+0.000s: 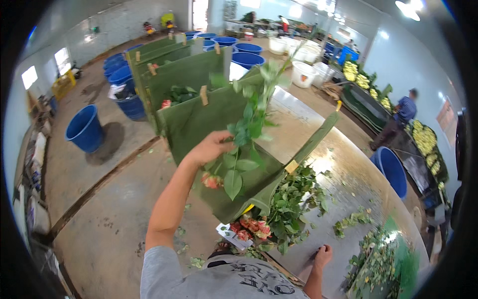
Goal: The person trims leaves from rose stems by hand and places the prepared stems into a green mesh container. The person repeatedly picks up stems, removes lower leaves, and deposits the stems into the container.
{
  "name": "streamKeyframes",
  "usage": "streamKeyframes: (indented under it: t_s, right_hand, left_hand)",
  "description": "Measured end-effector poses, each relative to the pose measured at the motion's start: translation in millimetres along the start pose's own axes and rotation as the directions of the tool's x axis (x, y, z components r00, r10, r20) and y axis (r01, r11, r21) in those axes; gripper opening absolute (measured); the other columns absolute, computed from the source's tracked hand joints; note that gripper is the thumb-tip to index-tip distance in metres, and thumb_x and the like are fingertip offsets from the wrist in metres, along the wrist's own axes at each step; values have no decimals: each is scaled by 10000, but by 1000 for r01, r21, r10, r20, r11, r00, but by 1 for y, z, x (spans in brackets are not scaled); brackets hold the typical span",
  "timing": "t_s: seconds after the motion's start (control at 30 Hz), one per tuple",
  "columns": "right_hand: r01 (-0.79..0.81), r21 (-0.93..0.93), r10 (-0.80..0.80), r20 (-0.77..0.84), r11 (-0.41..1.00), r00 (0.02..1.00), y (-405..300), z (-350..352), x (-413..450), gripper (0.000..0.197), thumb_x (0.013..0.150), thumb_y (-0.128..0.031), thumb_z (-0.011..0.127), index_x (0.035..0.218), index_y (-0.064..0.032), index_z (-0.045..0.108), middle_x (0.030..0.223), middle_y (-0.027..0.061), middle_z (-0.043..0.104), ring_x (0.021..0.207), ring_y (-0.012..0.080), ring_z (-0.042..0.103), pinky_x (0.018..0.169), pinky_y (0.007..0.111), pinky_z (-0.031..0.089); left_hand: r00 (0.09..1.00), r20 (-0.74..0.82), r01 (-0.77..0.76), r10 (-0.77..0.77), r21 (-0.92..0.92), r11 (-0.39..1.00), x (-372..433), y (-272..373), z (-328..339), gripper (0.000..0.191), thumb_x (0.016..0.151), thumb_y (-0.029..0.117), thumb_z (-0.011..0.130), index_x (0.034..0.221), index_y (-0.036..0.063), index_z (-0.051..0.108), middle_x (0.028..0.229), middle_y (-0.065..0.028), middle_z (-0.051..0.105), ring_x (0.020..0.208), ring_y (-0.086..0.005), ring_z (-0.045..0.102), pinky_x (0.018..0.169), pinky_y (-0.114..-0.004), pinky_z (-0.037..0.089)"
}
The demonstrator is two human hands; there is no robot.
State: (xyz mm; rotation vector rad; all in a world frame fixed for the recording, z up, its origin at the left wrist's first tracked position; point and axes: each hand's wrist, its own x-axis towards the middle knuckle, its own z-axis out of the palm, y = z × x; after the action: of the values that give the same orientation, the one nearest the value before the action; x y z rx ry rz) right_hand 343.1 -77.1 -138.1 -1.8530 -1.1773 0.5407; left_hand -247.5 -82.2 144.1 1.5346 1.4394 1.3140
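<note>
My left hand [213,147] grips the leafy stem of a rose whose orange-pink bloom [212,180] hangs below the fingers. The stem and its leaves [248,123] stretch up and away over an open green fabric holder [209,119] with wooden clips. My right hand [324,254] rests low over the metal table, fingers curled; whether anything is in it cannot be told. Between the hands, red and pink roses [254,228] with leafy stems [295,202] lie on the table beside the holder's lower flap.
Loose leaves and cuttings [377,258] lie on the metal table [358,187]. More green holders [186,74] stand beyond. Blue buckets [86,127] and white buckets [304,74] are on the floor. At right, a person [405,108] stands by pale yellow-green flowers [424,138].
</note>
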Motion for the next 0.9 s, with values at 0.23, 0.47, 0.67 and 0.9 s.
streamKeyframes:
  t_s: [0.23,0.47,0.67,0.9]
  right_hand:
    - [59,-214,-54,27,975,998,-50,18,-48,267,767,-182,582,964,-6,619,841,141,643,768,263,609,739,355,480]
    - [359,-499,-324,160,788,933,-74,30,-86,370,774,-252,572,1095,-69,576,1098,155,564,1025,328,522,876,413,419]
    - [395,-567,-379,152,723,913,-62,8,-29,363,837,-250,512,1165,-98,544,1288,150,452,1235,326,370,1010,494,295]
    - [249,-645,-323,3,722,946,43,-109,78,386,814,-229,543,1173,-89,533,1295,151,443,1237,325,368,1018,491,298]
  left_hand:
    - [977,56,156,-206,472,867,26,-231,11,343,763,153,590,1077,16,601,1015,-204,619,941,-340,590,808,-398,457]
    - [991,23,95,-129,560,823,15,-211,23,454,787,41,576,1232,-5,498,1223,-212,526,1125,-361,497,965,-394,388]
    - [878,-340,-52,337,632,773,-1,-196,-41,386,848,65,552,1225,-2,500,1118,-160,566,1019,-259,554,892,-340,438]
    - [345,-666,-111,661,671,733,-86,20,123,146,863,94,535,915,5,638,864,-141,628,748,-258,567,683,-368,468]
